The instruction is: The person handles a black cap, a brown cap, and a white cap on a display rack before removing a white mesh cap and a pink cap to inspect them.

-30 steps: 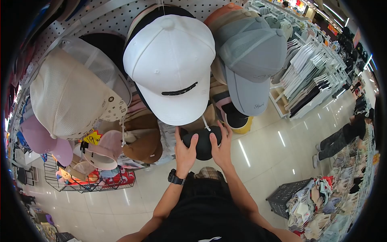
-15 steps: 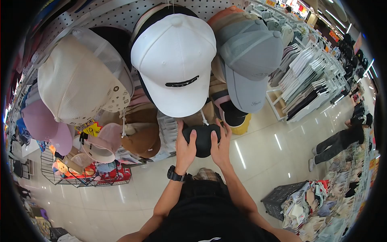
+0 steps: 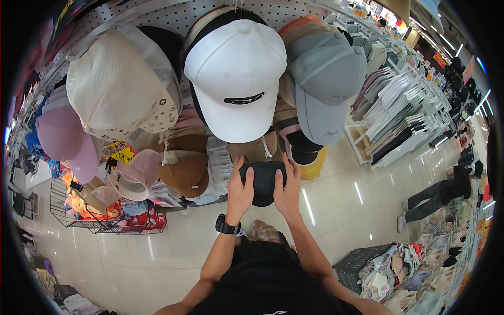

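A black cap (image 3: 263, 190), its curved brim toward me, is between my hands in the head view. My left hand (image 3: 240, 190) grips its left side, thumb on top and fingers mostly hidden behind. On the opposite side my right hand (image 3: 287, 190) holds it the same way. Just beyond the cap hangs a brown cap (image 3: 252, 149) with a white string tag (image 3: 268, 147). A large white cap (image 3: 236, 79) with a black patch hangs above my hands.
Beige mesh caps (image 3: 118, 79) hang left, grey caps (image 3: 328, 73) right, on a white perforated panel (image 3: 168, 18). Brown caps (image 3: 184, 170) and a wire basket (image 3: 105, 226) are lower left. Clothes racks (image 3: 404, 105), a dark crate (image 3: 359, 265) and a person (image 3: 446, 189) are at right.
The view has shifted, so the hanging caps sit slightly farther right. Both hands keep their hold on the black cap, which shows a little more of its front.
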